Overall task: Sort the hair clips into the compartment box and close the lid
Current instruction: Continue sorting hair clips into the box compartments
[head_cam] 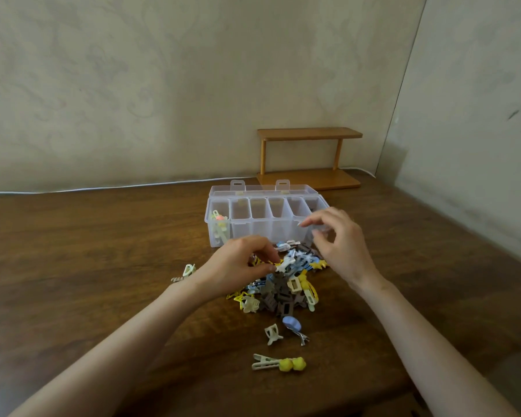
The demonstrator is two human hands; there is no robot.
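The clips (280,293) lie in a tangled heap on the table (103,236), just in front of the box (253,219); the far edge of the heap reaches its front wall. The box stands open with its lid (262,190) tipped back behind it. Only the leftmost compartment shows clips inside. The others look empty, though the right hand partly hides the rightmost.

The left hand (238,263) is at the top of the heap, in front of the box's middle, with thumb and forefinger pinched on a white clip (284,265). The right hand (340,245) hovers over the box's right front corner. Its fingers are loosely spread and curved, with nothing visible between them.

The likeliest trouble is the tangle. The white clip sits among toothed clips that probably interlock, so lifting it may drag neighbours up. Those could then drop short of the box or scatter. The pinch is on a small part and could slip.

The box looks light, so a knock from the right hand could shove it back toward the shelf (309,133) behind it. Several strays (278,363) lie well in front of the box, beyond the heap, and could be overlooked. A clip left propped on a divider would probably keep the lid from shutting.
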